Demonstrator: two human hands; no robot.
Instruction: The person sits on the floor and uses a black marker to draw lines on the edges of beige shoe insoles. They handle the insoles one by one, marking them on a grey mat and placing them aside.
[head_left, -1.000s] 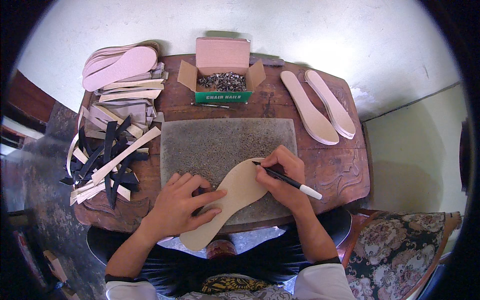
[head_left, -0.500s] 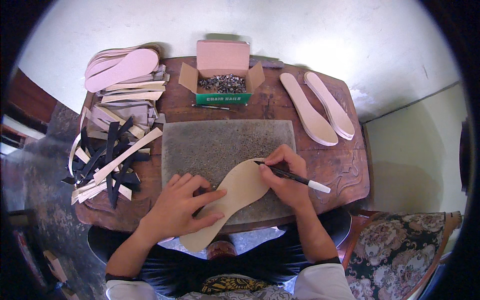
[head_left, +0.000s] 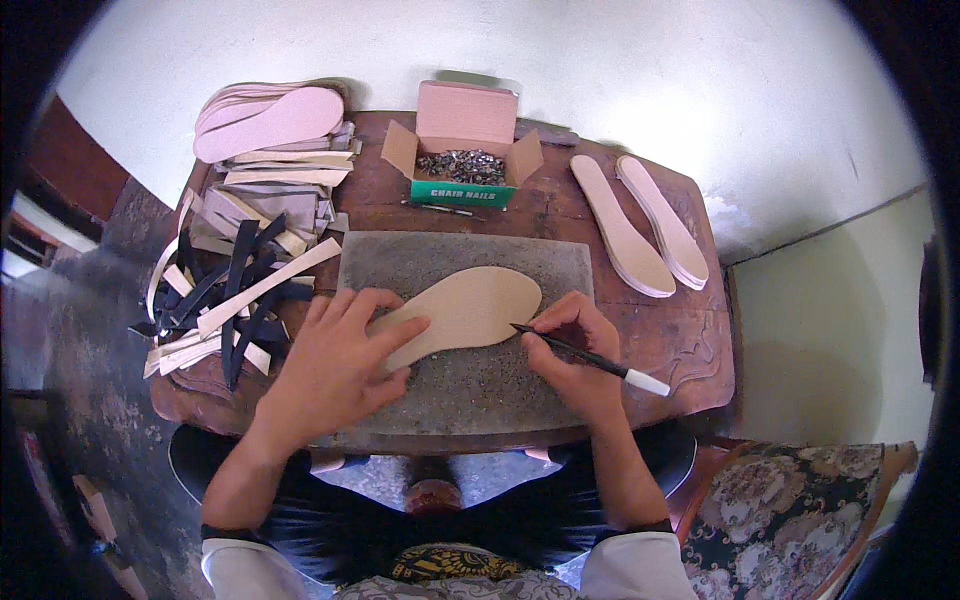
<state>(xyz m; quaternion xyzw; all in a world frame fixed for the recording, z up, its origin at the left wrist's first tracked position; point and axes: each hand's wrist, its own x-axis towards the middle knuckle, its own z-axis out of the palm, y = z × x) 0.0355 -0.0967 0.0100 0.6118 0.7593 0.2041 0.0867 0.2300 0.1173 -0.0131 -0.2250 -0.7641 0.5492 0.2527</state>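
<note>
Tan sole template (head_left: 468, 310) lay flat on the grey mat (head_left: 455, 375), toe end pointing far-right, heel under the left hand (head_left: 335, 365). Mat filled the middle of the wooden bench (head_left: 690, 350); its near edge ran close to the bench's near edge. Bare mat showed right of the toe and along the far strip. Left hand was spread flat, palm down, fingers splayed over the template's heel half, pinning it. Right hand's (head_left: 570, 350) grip was pinched on a black pen with a white cap (head_left: 590, 358), tip touching the template's right edge near the toe, cap end pointing right. Left bench side was crowded with dark and pale strips (head_left: 235, 300). Open box of nails (head_left: 468, 165) stood at the far edge. Two pale soles (head_left: 640, 225) lay far right, well apart from the hands.
</note>
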